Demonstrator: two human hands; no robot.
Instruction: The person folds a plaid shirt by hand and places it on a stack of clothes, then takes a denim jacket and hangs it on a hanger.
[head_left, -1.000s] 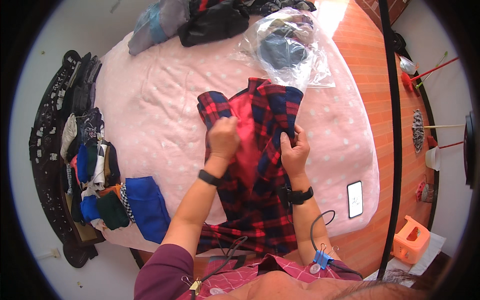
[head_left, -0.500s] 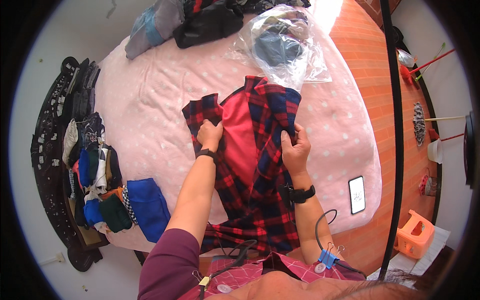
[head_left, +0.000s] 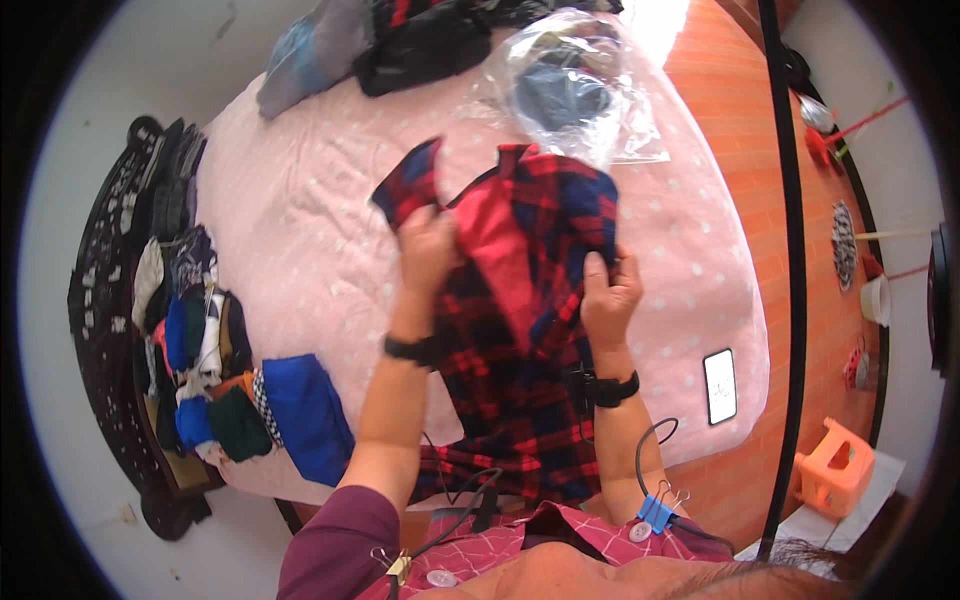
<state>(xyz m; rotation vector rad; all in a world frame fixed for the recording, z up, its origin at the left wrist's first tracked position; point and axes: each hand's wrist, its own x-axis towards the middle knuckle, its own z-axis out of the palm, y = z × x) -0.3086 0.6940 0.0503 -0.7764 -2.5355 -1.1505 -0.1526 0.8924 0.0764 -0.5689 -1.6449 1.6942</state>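
Observation:
A red and navy plaid garment (head_left: 520, 420) with a plain red lining hangs between my hands and trails down to my lap, its upper part over the bed. My left hand (head_left: 428, 245), blurred by motion, is closed on the garment's left edge, where a flap stands up. On the other side my right hand (head_left: 612, 290) pinches the right edge, thumb on top. Just beyond the garment lies a clear plastic bag (head_left: 570, 90) with dark blue cloth inside.
The bed has a pink spotted cover (head_left: 310, 230). Folded clothes (head_left: 205, 330) and a blue folded cloth (head_left: 305, 420) line its left side. Dark garments (head_left: 425, 55) lie at the far edge. A phone (head_left: 720, 386) rests at right; an orange stool (head_left: 835, 468) stands on the floor.
My left hand has moved slightly up and to the right, lifting the left flap higher. The right hand has shifted a little to the right, still gripping the plaid garment.

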